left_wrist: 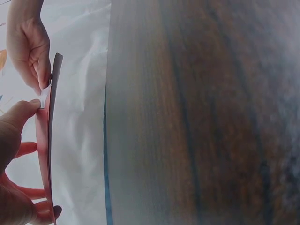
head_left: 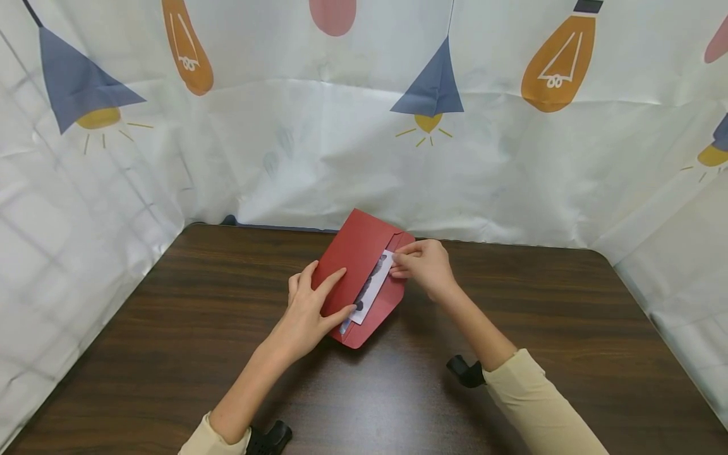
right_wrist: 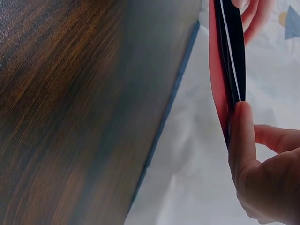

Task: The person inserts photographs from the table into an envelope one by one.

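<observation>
A red envelope [head_left: 352, 246] is tilted in front of me above the table, its flap [head_left: 383, 313] folded open to the lower right. From its mouth sticks a white paper [head_left: 372, 291] with dark printed shapes; a bluish slip [head_left: 344, 326] shows at the lower corner. My left hand [head_left: 304, 316] grips the envelope's left side, thumb over the mouth's edge and fingers spread on the front and behind. With thumb and fingers, my right hand [head_left: 429, 268] pinches the paper's upper right end. The right wrist view shows the envelope's mouth [right_wrist: 229, 61] edge-on, with layers inside.
The dark wooden table [head_left: 170, 354] spreads beneath both hands. Behind its back edge hangs a white curtain [head_left: 318, 151] printed with lamps and bulbs. Black wrist mounts [head_left: 466, 371] sit by the cream sleeves [head_left: 546, 404].
</observation>
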`<action>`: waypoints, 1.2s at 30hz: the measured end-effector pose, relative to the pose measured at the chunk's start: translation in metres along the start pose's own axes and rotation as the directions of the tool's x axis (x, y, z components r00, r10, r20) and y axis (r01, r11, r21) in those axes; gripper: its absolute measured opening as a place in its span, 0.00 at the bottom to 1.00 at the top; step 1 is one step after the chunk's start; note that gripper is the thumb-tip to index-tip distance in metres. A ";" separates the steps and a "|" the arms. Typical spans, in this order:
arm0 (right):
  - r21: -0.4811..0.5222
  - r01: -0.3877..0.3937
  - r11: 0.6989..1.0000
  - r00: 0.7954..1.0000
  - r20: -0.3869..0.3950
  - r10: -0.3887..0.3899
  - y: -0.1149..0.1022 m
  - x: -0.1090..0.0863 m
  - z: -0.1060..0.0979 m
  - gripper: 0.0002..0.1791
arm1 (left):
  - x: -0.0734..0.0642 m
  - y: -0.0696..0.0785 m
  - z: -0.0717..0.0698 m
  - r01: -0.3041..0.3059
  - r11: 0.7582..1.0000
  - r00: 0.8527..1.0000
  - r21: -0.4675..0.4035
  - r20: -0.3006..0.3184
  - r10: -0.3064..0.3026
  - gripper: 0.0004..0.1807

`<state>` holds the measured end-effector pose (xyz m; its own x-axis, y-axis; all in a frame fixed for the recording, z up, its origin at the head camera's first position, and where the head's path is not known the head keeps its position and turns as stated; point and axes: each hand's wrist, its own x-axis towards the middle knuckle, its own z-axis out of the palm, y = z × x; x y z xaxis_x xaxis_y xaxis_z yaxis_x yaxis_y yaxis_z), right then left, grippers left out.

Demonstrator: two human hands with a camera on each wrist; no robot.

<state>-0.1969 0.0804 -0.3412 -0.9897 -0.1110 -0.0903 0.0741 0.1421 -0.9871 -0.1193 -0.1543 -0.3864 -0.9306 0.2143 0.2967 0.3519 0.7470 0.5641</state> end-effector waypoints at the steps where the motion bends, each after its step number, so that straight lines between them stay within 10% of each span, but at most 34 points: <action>1: 0.002 -0.001 1.000 1.000 -0.001 0.001 0.000 0.000 0.001 0.13 | 0.000 0.000 0.000 -0.001 1.000 1.000 0.000 0.000 0.001 0.37; 36: 0.068 -0.001 0.998 0.999 -0.036 0.004 0.004 -0.003 0.017 0.11 | -0.002 0.001 0.003 -0.017 1.000 1.000 0.003 -0.002 0.017 0.37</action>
<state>-0.1914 0.0646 -0.3476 -0.9932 -0.0750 -0.0893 0.0837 0.0753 -0.9936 -0.1177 -0.1519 -0.3888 -0.9243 0.2261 0.3076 0.3675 0.7452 0.5565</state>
